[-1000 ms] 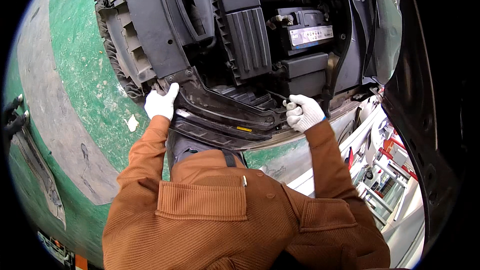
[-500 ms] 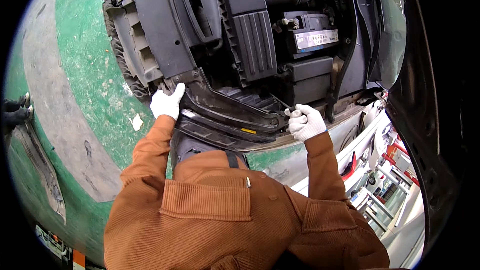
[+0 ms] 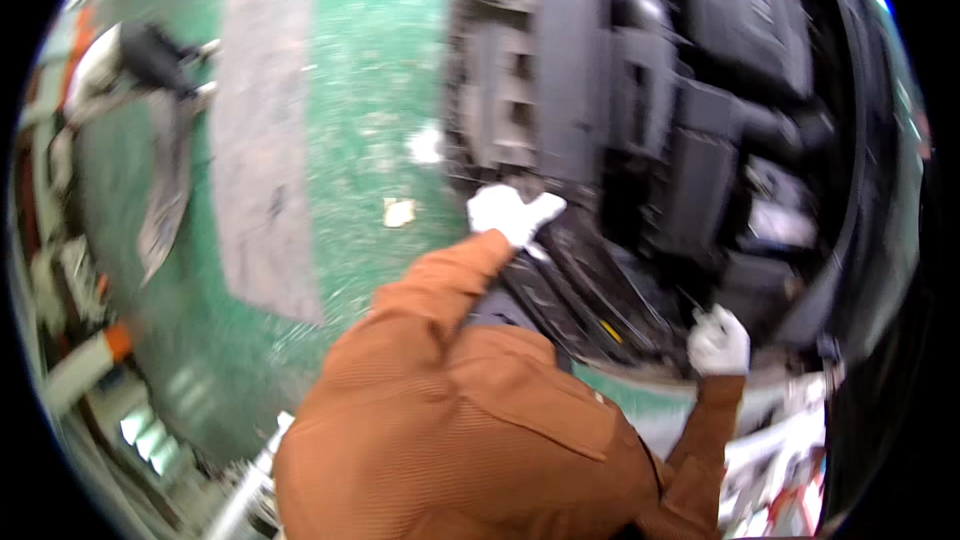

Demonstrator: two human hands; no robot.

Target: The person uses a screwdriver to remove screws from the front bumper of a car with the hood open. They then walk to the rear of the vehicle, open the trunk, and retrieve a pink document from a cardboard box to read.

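Observation:
My left hand [image 3: 508, 215], in a white glove, rests on the front corner of a car's open engine bay, thumb spread from the fingers; the fingertips are partly hidden. Beside it runs a black curved body-edge panel [image 3: 575, 275] with a small yellow label. At that panel's other end my right hand [image 3: 718, 342], also white-gloved, is closed around a thin rod [image 3: 688, 298] that points into the engine bay. What kind of tool it is, blur hides. Beyond the right hand sit a black ribbed air filter box [image 3: 692, 190] and a battery [image 3: 782, 225].
The green floor [image 3: 385, 70] with a grey band [image 3: 265, 130] lies left of the car. A pale scrap [image 3: 399, 212] is on it. Farther left, a person in dark trousers [image 3: 150, 58] is near a long grey curved strip [image 3: 165, 180]. White equipment [image 3: 770, 470] stands lower right.
My view has swung left, so the car and both hands appear farther right, and more floor shows. Both hands keep their places on the car. The picture is now blurred.

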